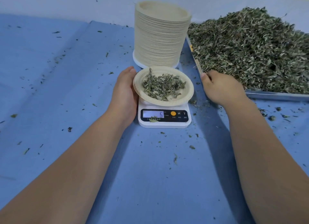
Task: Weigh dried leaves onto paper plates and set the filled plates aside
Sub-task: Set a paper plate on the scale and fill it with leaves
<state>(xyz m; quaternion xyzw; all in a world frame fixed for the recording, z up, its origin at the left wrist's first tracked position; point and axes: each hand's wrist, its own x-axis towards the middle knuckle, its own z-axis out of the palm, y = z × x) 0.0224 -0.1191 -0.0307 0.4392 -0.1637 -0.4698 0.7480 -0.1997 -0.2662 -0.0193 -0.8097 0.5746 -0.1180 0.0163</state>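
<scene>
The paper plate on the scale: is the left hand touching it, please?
Touching. The head view shows the left hand cupped against the left rim of the paper plate, with no gap.

Scale [164, 119], centre of frame: its display [153, 114] reads "6"; the letters "M" and "T" stand right of the orange button [173, 113]. Small print beneath is illegible.

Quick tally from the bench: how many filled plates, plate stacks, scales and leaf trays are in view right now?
Round beige paper plate filled with dried leaves: 1
Tall stack of empty beige paper plates: 1
White digital kitchen scale: 1
Silver metal tray heaped with dried leaves: 1
Total: 4
</scene>
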